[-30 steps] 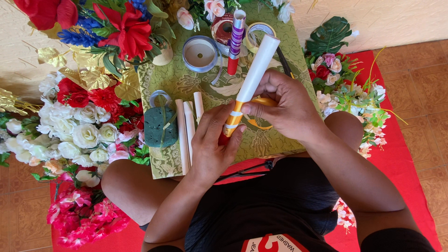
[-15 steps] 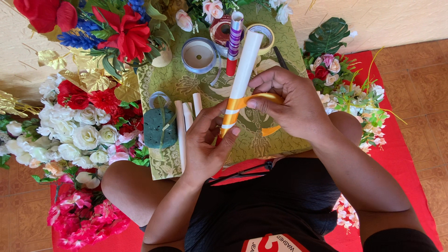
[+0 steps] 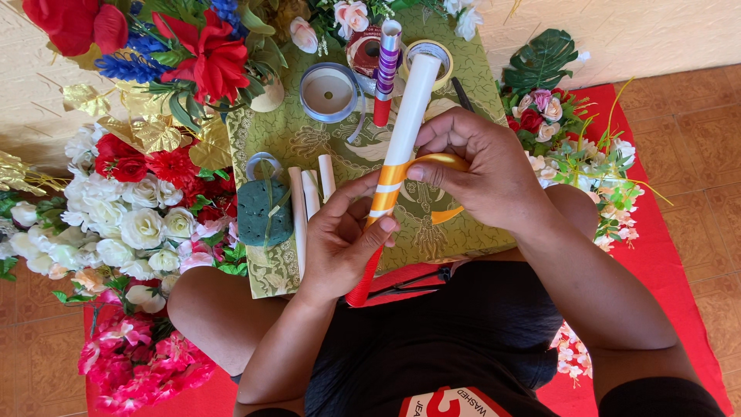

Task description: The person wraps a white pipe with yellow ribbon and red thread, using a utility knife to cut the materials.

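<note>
White tubes (image 3: 309,202), foam block (image 3: 265,212) crowd left; green board (image 3: 451,220) bare under right hand (image 3: 482,166).

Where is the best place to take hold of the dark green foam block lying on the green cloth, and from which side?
Grip the dark green foam block across its two long sides, coming from above. It lies flat on the green cloth, and its top is open. The white sticks lie close on one side and white flowers on the other, so a sideways approach looks crowded.

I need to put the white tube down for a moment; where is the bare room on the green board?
Bare green board lies between the ribbon spool and the white sticks, and under the right hand. The far edge and left side are crowded with spools and flowers.
</note>
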